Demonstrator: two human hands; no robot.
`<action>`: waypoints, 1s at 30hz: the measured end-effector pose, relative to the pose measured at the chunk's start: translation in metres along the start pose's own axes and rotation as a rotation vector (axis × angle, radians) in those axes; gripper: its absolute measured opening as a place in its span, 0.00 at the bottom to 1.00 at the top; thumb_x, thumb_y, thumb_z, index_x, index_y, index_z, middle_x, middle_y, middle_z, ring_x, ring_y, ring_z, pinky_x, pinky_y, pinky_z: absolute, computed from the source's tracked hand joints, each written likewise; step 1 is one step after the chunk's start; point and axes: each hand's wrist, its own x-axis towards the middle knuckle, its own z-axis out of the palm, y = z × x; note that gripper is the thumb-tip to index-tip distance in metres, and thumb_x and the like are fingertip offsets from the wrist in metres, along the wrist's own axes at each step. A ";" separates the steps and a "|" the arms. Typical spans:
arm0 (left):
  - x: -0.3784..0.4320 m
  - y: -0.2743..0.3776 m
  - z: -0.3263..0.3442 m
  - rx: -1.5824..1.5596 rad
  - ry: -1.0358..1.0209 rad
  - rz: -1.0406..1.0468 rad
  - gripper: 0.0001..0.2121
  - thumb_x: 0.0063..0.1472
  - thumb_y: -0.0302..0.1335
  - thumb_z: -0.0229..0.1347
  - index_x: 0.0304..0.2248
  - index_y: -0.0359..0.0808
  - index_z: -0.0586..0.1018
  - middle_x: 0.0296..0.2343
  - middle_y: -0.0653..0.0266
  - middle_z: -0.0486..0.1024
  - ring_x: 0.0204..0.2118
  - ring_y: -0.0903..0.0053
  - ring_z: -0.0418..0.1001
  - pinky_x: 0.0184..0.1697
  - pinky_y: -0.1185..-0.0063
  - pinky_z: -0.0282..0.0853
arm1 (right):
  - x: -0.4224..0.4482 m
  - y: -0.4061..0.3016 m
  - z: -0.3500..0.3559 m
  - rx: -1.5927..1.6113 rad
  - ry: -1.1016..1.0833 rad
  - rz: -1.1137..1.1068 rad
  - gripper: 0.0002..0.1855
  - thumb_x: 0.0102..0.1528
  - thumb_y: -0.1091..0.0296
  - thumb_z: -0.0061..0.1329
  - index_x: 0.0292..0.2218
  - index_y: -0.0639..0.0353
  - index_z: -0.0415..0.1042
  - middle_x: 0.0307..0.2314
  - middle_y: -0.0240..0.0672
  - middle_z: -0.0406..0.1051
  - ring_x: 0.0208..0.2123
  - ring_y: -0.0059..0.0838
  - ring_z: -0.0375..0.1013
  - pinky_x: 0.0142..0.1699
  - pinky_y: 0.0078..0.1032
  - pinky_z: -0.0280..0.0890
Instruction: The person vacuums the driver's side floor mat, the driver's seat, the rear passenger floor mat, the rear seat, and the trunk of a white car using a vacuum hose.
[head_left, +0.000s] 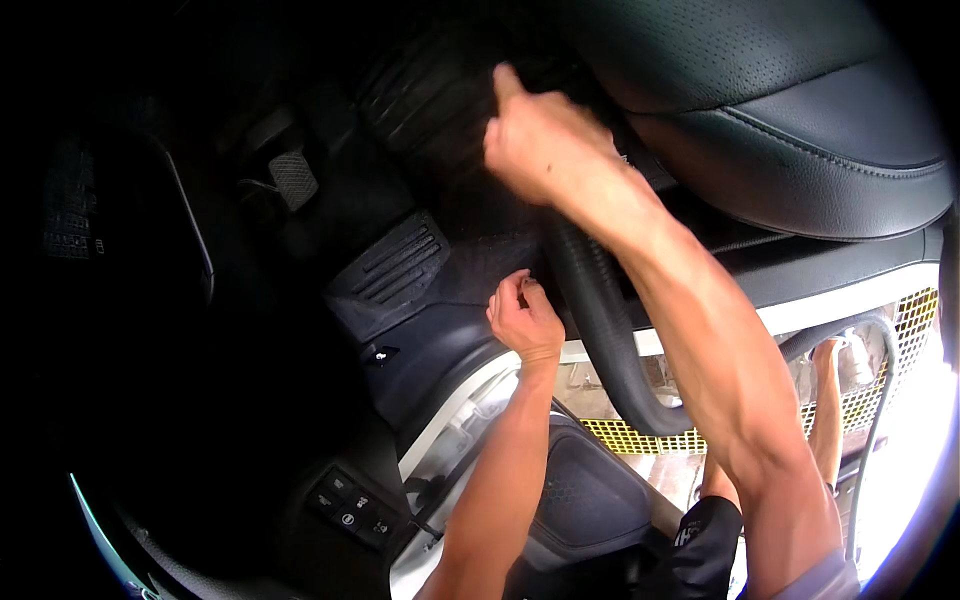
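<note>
Over the driver's footwell, my right hand (551, 142) is curled around the upper end of a ribbed black vacuum hose (596, 300), one finger pointing forward. That hand hides the end of the hose. My left hand (527, 315) is by the door sill, left of the hose and apart from it. Its fingers are loosely curled and no object shows in them; whether they pinch something dark is unclear. Ahead lies a dark floor mat (420, 97). The ribbed footrest (397, 259) is left of my hands, with a pedal (293, 181) farther off.
A black leather seat (810, 150) borders the footwell at right. The white door sill (810, 307) runs below it. The open door's speaker panel (592, 487) is near my left forearm. Outside, the hose bends over yellow and white floor grating (637, 437).
</note>
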 end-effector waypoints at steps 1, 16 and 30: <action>-0.002 0.005 0.002 -0.010 -0.010 0.009 0.06 0.57 0.27 0.52 0.32 0.38 0.80 0.26 0.64 0.78 0.32 0.65 0.73 0.41 0.70 0.64 | 0.010 0.017 0.007 0.047 0.090 0.014 0.28 0.58 0.59 0.43 0.58 0.57 0.60 0.31 0.57 0.75 0.36 0.56 0.77 0.44 0.45 0.72; -0.002 0.001 0.001 0.057 -0.053 0.048 0.08 0.60 0.30 0.50 0.32 0.36 0.79 0.30 0.55 0.79 0.35 0.56 0.74 0.40 0.65 0.67 | 0.039 -0.004 0.008 0.103 0.048 0.020 0.30 0.54 0.67 0.43 0.58 0.59 0.60 0.37 0.56 0.75 0.41 0.54 0.76 0.46 0.45 0.71; 0.002 -0.010 0.002 0.082 -0.027 0.073 0.07 0.59 0.29 0.50 0.32 0.38 0.78 0.29 0.63 0.78 0.34 0.60 0.73 0.42 0.68 0.64 | -0.002 0.001 0.016 0.151 -0.099 -0.023 0.33 0.58 0.59 0.42 0.63 0.57 0.54 0.37 0.62 0.73 0.42 0.59 0.74 0.49 0.46 0.69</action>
